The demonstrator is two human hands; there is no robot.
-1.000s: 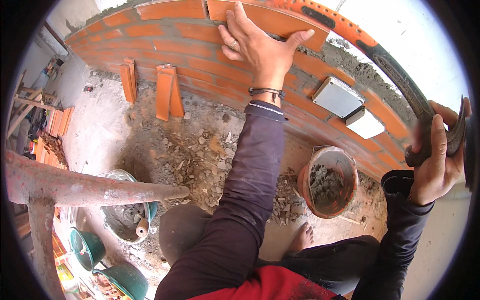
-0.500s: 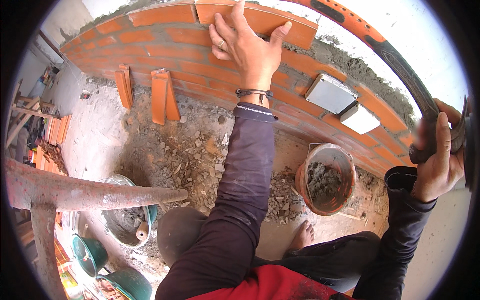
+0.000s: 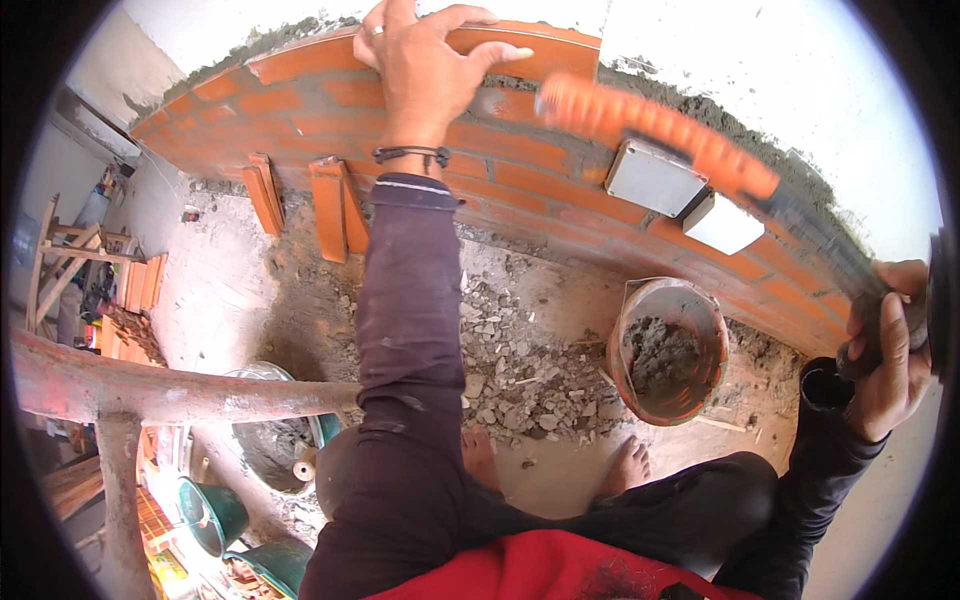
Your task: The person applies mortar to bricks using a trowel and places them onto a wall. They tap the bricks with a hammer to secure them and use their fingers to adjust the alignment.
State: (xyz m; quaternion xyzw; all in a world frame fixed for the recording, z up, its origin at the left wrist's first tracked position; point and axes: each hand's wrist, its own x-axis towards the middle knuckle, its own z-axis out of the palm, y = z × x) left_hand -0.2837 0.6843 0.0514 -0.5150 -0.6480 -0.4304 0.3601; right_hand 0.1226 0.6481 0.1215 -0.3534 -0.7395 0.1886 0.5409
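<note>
My left hand [image 3: 425, 75] rests at the top of the brick wall, fingers spread over the upper edge of an orange brick [image 3: 550, 50] and the thumb stretched across its face. It is open against the brick. Closed around the head end of a claw hammer [image 3: 640, 125] is my right hand [image 3: 890, 355], at the far right. The hammer's orange grip points left, smeared by motion, with its butt just below the brick's right end. Whether it touches the brick I cannot tell. Grey mortar [image 3: 690, 100] lines the wall's top to the right.
Two pale electrical boxes [image 3: 655, 178] jut from the wall. Below stands a bucket of mortar [image 3: 667, 350], beside rubble [image 3: 530, 380]. Loose bricks [image 3: 335, 210] lean on the wall. A rusty pipe frame [image 3: 200, 392] crosses at left, near a mortar tub [image 3: 275, 440] and green buckets [image 3: 212, 515].
The hammer's grip has swung down from above the wall to beside the brick. My left hand has shifted from the brick's face toward its upper edge.
</note>
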